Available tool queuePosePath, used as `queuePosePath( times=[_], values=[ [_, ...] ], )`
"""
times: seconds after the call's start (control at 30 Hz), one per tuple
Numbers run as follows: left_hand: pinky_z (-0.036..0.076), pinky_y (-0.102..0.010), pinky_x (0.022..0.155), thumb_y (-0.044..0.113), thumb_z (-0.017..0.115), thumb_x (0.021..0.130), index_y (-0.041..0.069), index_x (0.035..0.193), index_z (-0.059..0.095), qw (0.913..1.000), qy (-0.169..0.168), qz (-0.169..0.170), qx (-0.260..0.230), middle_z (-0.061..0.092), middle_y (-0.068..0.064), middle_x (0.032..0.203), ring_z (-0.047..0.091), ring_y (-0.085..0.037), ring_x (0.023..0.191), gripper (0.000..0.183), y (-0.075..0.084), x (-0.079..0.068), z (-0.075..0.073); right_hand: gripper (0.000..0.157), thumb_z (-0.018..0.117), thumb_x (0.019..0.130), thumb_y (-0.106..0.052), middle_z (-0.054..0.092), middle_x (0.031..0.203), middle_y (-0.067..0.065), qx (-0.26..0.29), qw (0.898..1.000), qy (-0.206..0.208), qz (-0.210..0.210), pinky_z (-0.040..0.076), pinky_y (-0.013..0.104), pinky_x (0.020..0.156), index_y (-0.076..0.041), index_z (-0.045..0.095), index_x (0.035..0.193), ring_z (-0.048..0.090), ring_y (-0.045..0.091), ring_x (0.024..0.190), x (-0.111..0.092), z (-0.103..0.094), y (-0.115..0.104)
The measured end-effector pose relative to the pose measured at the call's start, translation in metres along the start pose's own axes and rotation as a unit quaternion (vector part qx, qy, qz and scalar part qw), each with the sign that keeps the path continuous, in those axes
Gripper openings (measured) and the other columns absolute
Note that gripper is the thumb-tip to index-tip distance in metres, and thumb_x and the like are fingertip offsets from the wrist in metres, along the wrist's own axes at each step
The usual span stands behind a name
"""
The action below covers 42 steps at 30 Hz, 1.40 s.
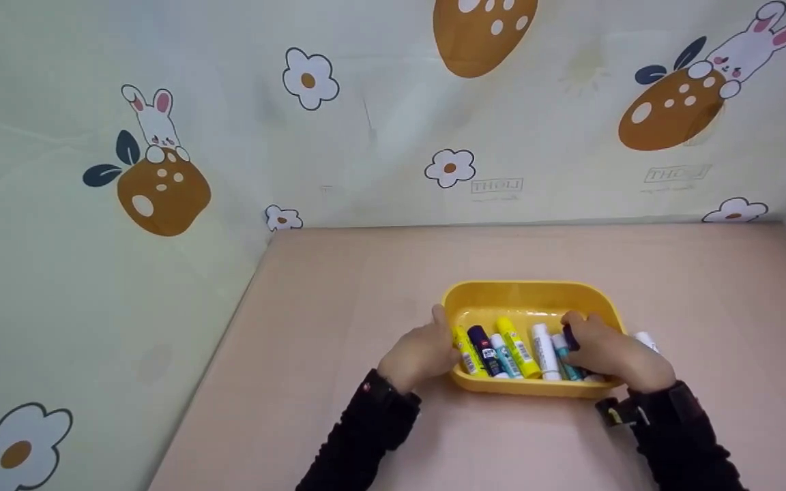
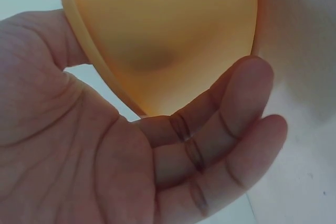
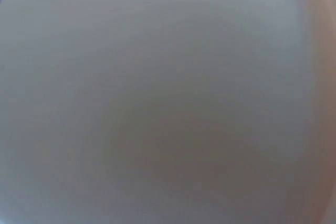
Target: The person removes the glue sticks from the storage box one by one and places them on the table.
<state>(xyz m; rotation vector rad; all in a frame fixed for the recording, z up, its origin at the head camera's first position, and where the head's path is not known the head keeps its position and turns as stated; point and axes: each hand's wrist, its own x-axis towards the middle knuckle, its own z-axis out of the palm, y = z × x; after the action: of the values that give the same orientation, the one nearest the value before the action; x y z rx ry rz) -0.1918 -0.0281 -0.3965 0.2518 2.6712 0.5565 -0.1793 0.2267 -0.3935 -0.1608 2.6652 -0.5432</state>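
Note:
A yellow plastic tray sits on the table with several glue sticks lying side by side in it, among them a yellow glue stick, a dark purple one and a white one. My left hand grips the tray's left end. In the left wrist view, the thumb goes over the rim and the curled fingers lie against the outer wall. Inside the right end, my right hand pinches a dark glue stick, mostly covered by the fingers. The right wrist view is a grey blur.
Another white glue stick lies outside the tray, partly behind my right hand. The pinkish table meets a wall covering printed with rabbits and flowers at the back and left.

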Motion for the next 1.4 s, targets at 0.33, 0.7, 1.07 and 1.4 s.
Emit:
queuePosePath(
  times=[0.33,0.7,1.07,1.4],
  values=[
    [0.042,-0.032,0.066,0.023,0.055,0.087,-0.003,0.146,0.008,1.0000,-0.004,-0.006,-0.007,0.054,-0.009,0.084,0.052,-0.020,0.069,0.080,0.000,-0.001,-0.001,0.062,0.056,0.087,-0.017,0.035,0.114,0.030,0.021,1.000,0.017,0.004,0.048,0.033,0.061,0.004,0.026,0.137,0.050,0.033,0.084,-0.010,-0.010,0.000],
    [0.041,-0.031,0.064,0.022,0.055,0.088,-0.003,0.146,0.007,0.9999,-0.008,-0.007,-0.010,0.054,-0.008,0.083,0.051,-0.019,0.066,0.079,0.001,-0.001,-0.001,0.065,0.059,0.088,-0.019,0.039,0.115,0.033,0.038,0.998,0.053,-0.004,0.053,0.045,0.070,0.005,0.026,0.138,0.051,0.037,0.091,-0.018,-0.028,0.007],
    [0.039,-0.030,0.059,0.022,0.055,0.088,-0.001,0.145,0.010,0.9997,-0.007,-0.017,-0.015,0.053,-0.008,0.077,0.049,-0.019,0.062,0.076,0.000,-0.001,-0.001,0.064,0.058,0.089,-0.018,0.036,0.117,0.035,0.052,0.996,0.071,0.002,0.053,0.049,0.074,0.006,0.024,0.136,0.050,0.041,0.092,-0.023,-0.040,0.021],
    [0.039,-0.029,0.060,0.023,0.055,0.087,-0.003,0.147,0.005,0.9999,-0.009,-0.011,-0.009,0.053,-0.008,0.079,0.049,-0.018,0.062,0.082,-0.001,-0.001,0.000,0.065,0.054,0.089,-0.016,0.031,0.112,0.038,0.071,0.996,0.040,0.031,0.050,0.029,0.056,0.008,0.018,0.137,0.049,0.034,0.080,-0.022,-0.047,0.052]
  ],
)
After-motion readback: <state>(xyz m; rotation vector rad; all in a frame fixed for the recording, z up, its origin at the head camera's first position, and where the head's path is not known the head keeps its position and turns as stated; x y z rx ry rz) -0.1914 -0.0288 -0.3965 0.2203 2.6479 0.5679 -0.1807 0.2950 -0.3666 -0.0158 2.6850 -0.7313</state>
